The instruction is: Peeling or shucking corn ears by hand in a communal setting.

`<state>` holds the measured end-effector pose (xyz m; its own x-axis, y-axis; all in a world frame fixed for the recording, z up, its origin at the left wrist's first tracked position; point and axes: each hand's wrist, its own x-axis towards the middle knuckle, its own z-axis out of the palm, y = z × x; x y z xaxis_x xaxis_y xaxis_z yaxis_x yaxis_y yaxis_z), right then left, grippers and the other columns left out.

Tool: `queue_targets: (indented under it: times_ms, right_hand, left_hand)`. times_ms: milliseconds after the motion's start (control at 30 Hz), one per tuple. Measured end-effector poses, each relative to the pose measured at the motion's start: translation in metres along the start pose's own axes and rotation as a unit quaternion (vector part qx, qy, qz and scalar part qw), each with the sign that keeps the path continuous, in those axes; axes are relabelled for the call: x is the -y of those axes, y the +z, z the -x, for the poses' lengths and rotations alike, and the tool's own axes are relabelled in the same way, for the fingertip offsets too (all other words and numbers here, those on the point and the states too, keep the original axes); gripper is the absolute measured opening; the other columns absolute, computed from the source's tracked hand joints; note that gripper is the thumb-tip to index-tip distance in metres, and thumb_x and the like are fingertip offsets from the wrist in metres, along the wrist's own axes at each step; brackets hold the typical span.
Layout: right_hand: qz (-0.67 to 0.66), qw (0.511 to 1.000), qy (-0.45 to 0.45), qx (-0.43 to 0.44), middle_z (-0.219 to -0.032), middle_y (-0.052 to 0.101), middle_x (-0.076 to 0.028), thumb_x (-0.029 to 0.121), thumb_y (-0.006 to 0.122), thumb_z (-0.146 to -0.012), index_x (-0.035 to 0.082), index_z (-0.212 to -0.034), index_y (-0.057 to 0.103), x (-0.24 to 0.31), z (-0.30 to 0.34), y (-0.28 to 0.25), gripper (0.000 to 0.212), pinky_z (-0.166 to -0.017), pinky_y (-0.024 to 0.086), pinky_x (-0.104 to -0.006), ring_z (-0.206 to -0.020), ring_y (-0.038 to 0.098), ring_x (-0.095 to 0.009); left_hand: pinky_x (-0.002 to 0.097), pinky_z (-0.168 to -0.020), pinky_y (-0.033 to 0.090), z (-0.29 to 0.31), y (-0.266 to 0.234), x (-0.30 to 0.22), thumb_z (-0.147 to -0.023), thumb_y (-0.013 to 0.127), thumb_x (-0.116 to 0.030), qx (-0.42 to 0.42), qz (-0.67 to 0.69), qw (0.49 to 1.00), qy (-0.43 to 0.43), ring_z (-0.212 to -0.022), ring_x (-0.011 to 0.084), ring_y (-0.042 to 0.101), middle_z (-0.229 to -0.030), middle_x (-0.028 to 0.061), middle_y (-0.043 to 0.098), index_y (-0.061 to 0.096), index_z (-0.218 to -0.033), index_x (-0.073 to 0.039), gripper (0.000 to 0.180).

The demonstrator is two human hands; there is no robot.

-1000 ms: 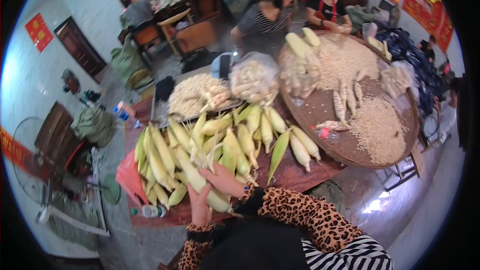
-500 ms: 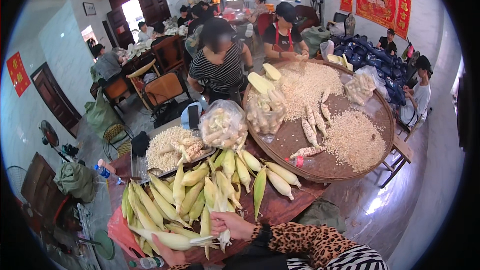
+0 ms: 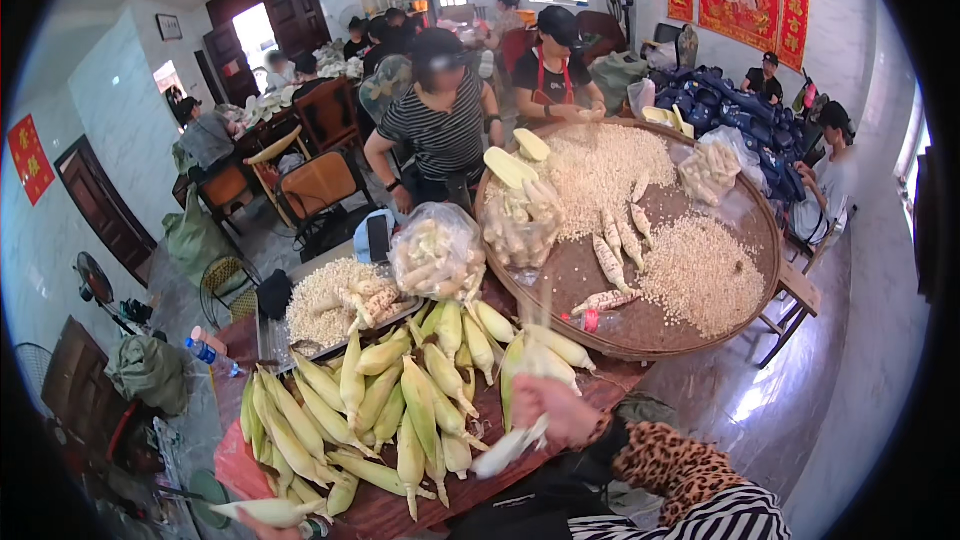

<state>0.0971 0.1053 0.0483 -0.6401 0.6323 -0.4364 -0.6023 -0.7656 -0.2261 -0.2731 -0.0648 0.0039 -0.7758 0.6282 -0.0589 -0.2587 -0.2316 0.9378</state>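
Note:
My right hand is closed, blurred by motion, round some pale corn husk hanging below the fist; a smeared strip rises above it. At the lower left, my left hand is mostly cut off by the picture's edge. It grips a pale ear of corn, whose tip points left. Between the hands, a heap of corn ears in green husks lies on the dark red table. A red plastic bag sits under the heap's left side.
Beyond the heap stand a metal tray of kernels and a bag of cobs. A big round woven tray holds kernels, ears and a red-capped bottle. Opposite, a person in stripes sits near one in a red apron.
My right hand has moved right and up, away from the left hand, with husk in its grip. My left hand has gone left and down with the ear of corn. The view has shifted slightly.

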Motion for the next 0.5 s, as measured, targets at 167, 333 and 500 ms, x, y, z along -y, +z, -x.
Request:
queue_targets:
  times_ms: [167,333,500]
  right_hand:
    - [-0.021,0.997,-0.073,0.017,-0.051,0.025,0.006,0.023,0.045,-0.093,0.01,-0.073,0.042,0.007,-0.011,0.002,0.024,-0.041,0.024,-0.0223,-0.042,0.026,-0.007]
    - [0.228,0.968,0.002,0.109,-0.054,0.033,0.006,0.019,0.055,-0.088,0.006,-0.078,0.048,-0.044,-0.054,0.04,0.018,-0.042,0.026,-0.0203,-0.043,0.029,-0.004]
    - [0.345,0.933,-0.018,0.105,-0.062,0.044,0.005,0.019,0.064,-0.081,0.006,-0.086,0.053,-0.075,-0.071,0.087,0.017,-0.042,0.026,-0.0177,-0.045,0.032,-0.002]
  left_hand:
    - [0.0411,-0.086,0.045,-0.017,-0.027,-0.01,-0.093,0.041,-0.036,0.082,-0.17,0.979,0.077,-0.096,0.0247,0.054,-0.107,0.0109,0.053,0.036,-0.125,-0.006,0.044]
    - [0.0405,-0.096,0.039,0.034,0.051,-0.017,-0.094,0.041,-0.026,0.081,0.145,0.985,-0.052,-0.113,0.0218,0.045,-0.121,0.01,0.047,0.037,-0.125,-0.006,0.037]
    - [0.0282,-0.084,0.044,0.054,0.107,-0.01,-0.088,0.056,-0.015,0.082,0.024,0.992,-0.088,-0.095,0.0142,0.052,-0.109,0.0061,0.053,0.042,-0.121,0.0,0.038]
